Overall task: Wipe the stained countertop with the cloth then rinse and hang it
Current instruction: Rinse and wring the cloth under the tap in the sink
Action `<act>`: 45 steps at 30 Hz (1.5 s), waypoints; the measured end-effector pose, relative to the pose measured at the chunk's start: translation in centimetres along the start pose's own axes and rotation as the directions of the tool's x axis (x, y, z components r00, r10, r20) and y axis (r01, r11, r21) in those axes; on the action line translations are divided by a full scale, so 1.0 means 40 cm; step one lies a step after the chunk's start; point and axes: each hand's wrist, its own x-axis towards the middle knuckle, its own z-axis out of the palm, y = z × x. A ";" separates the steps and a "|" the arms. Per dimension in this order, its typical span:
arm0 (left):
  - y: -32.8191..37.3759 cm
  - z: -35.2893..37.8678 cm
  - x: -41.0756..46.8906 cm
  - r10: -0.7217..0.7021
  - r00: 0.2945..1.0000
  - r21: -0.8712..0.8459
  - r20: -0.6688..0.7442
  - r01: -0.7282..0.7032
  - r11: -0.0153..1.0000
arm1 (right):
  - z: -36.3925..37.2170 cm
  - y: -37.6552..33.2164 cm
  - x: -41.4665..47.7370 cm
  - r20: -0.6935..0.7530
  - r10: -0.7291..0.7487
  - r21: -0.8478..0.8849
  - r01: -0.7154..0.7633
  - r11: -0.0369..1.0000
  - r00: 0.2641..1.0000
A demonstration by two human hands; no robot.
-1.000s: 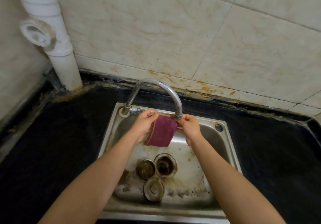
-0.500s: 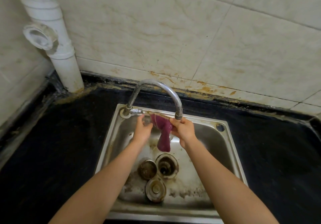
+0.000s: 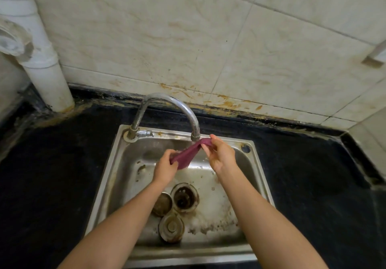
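**Q:** Which step is in hand?

**A:** The rinse, by the look of it. Over the sink (image 3: 211, 251), two hands hold the cloth (image 3: 189, 153), bunched into a rope, just below the mouth of the tap (image 3: 167, 99). Whether water is running cannot be told.

**Q:** And the grip?

**A:** Closed on the cloth at both ends. The left hand (image 3: 165, 169) curls its fingers round the lower end, over the middle of the sink. The right hand (image 3: 219, 153) pinches the upper end near the sink's back edge, right beside the spout.

**Q:** So the cloth runs between them?

**A:** Yes, slanting up from the left grip to the right. A fold droops beside the left hand, clear of the sink floor and the drain (image 3: 184, 197).

**Q:** What does the next move call for?

**A:** Probably a wring, the hands twisting against each other, then somewhere to hang the cloth. The tap's arch looks nearest. The dark surface (image 3: 52, 174) round the sink is not being touched.
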 end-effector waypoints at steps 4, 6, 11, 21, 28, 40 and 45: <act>-0.018 -0.028 0.025 0.020 0.993 -0.109 0.114 -0.007 0.994 | -0.041 -0.039 0.015 -0.060 -0.020 0.145 0.028 0.989 0.998; 0.004 -0.032 0.030 0.030 0.983 -0.124 0.180 -0.007 0.992 | -0.056 -0.052 0.026 -0.067 -0.041 0.152 0.051 0.987 0.997; 0.087 -0.022 0.041 -0.029 0.965 -0.322 0.259 0.115 0.940 | -0.083 -0.051 0.053 -0.101 -0.183 -0.229 0.156 0.961 0.978; 0.127 -0.019 0.055 -0.155 0.942 -0.455 0.297 0.282 0.845 | -0.158 -0.051 0.102 -0.155 -0.335 -0.704 0.134 0.697 0.929; 0.116 -0.029 0.051 -0.142 0.942 -0.435 0.303 0.269 0.859 | -0.154 -0.030 0.101 -0.151 -0.284 -0.703 0.099 0.704 0.947; 0.061 -0.141 0.039 -0.309 0.948 -0.552 0.076 0.299 0.778 | -0.018 0.077 0.051 0.121 -0.039 -0.559 0.100 0.823 0.992; 0.054 -0.155 0.021 -0.354 0.927 -0.652 0.128 0.347 0.674 | 0.018 0.101 0.043 0.160 0.000 -0.504 0.081 0.860 0.987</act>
